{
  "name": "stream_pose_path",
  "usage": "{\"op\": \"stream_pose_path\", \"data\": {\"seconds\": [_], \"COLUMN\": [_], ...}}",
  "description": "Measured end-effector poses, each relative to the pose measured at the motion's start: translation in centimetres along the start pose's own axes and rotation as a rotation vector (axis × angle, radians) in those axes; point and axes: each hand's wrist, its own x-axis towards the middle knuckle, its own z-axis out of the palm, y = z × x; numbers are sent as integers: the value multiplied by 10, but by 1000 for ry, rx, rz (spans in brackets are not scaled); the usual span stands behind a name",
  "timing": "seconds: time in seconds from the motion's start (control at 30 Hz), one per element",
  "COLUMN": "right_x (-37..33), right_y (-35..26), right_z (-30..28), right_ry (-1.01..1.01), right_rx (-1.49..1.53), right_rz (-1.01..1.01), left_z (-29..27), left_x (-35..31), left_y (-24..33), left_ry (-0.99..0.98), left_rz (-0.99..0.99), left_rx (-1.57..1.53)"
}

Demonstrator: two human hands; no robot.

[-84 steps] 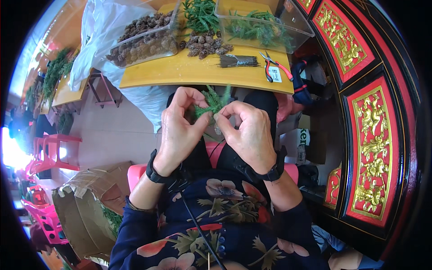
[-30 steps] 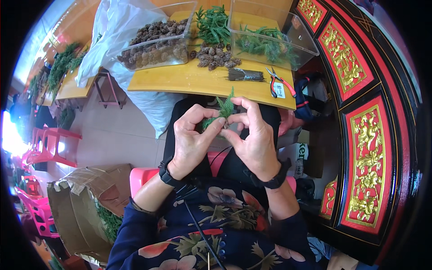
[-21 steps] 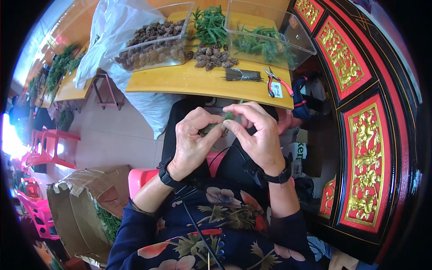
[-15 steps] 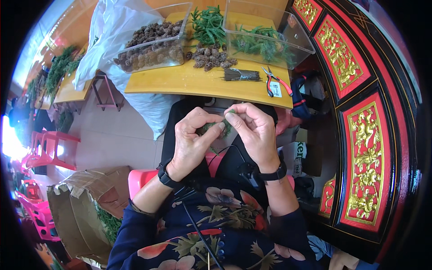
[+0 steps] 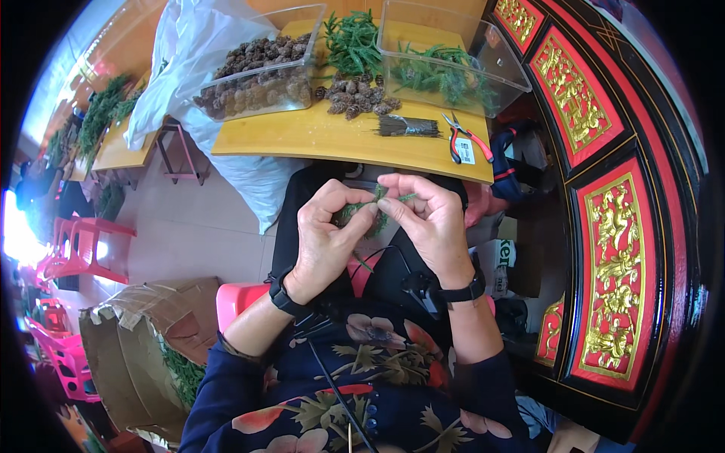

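Above my lap, my left hand (image 5: 329, 230) pinches a green artificial pine sprig (image 5: 371, 225) between thumb and forefinger. Its needles hang below the fingers, partly hidden by the hand. My right hand (image 5: 429, 219) meets it from the other side, thumb and forefinger closed on a green strand at the sprig's top; a tip pokes out past the fingers. On the yellow table beyond lie a pile of small pine cones (image 5: 352, 98), a bundle of thin dark wires (image 5: 408, 126) and red-handled pliers (image 5: 466, 139).
A clear bin of pine cones (image 5: 260, 77) stands at the table's left, and another clear bin with green sprigs (image 5: 445, 78) at its right. Between them is a heap of green sprigs (image 5: 353, 44). A torn cardboard box (image 5: 128, 355) sits at lower left; a carved red-and-gold panel (image 5: 610, 275) rises at right.
My right fingers have shifted slightly on the sprig, the forefinger now stretched further over it. More green needles show between the hands and beside the right fingers.
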Motion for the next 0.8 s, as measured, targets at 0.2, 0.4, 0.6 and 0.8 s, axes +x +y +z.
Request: {"op": "stream_pose_path", "data": {"seconds": [0.2, 0.4, 0.6, 0.8], "right_x": [0, -3, 4, 8], "right_y": [1, 2, 6, 9], "right_z": [-11, -9, -13, -23], "right_ry": [54, 128, 23, 6], "right_rx": [-275, -325, -172, -102], "right_rz": [-161, -121, -260, -242], "left_z": [12, 21, 15, 7], "left_x": [0, 1, 3, 5], "left_y": [5, 4, -1, 2], "left_ry": [-1, 36, 12, -137], "left_rz": [-46, -67, -180, -333], "left_rx": [-60, -71, -310, -491]}}
